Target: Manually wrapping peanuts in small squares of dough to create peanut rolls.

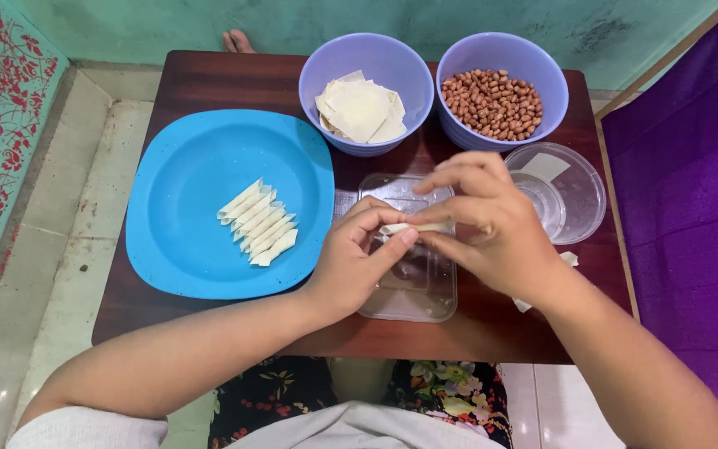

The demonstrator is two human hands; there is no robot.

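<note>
My left hand [357, 258] and my right hand [492, 224] meet over a clear plastic lid [413, 291] and together pinch a small pale rolled wrapper [413, 227] between their fingertips. To the left, a blue plate [184, 224] carries several finished rolled wrappers [259, 223] laid side by side. Behind my hands stand two lilac bowls: one [326, 71] holds a stack of flat square wrappers [361, 110], the other [533, 62] holds peanuts [492, 104].
All of this sits on a small dark wooden table [209, 79]. A clear round container [579, 195] is at the right, beside my right hand. A person's toes [237, 41] show beyond the table's far edge. Purple cloth [691, 191] lies at the right.
</note>
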